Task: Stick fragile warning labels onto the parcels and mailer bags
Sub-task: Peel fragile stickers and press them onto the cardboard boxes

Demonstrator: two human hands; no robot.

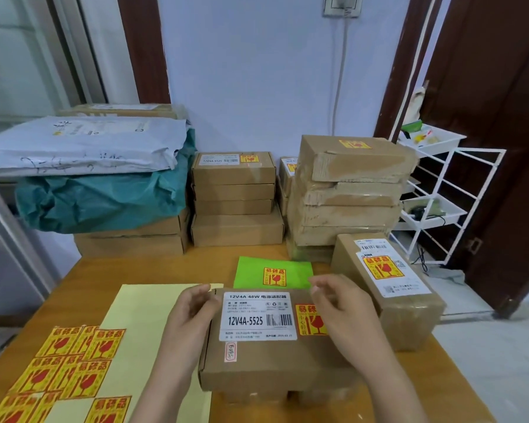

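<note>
On a wooden table (83, 276) against a pale blue wall, a person is working through stacked parcels. At the far left, a grey plastic mailer bag (80, 145) is lying on a crumpled teal bag (101, 199), over two brown cartons. Beside them, four flat brown boxes (235, 196) are sitting in a stack, the top one carrying a yellow label. To the right, a taller pile of tape-wrapped cardboard parcels (348, 190) is also showing one label on top, and a long taped parcel (388, 285) nearer the edge is bearing another. At centre, a flat brown cardboard box with a white printed sticker (275, 340) is resting on other boxes, a yellow-and-red fragile label (309, 320) already stuck to its top. The left hand (190, 312) is touching the box's left edge, fingers loosely curled and apart; the right hand (342, 306) is hovering at the right edge, fingers spread, holding nothing. Behind lies one bright green mailer bag (272, 271), labelled. On the pale yellow backing sheet (153, 331) at left, roughly ten labels (83, 361) are lying overlapped.
</note>
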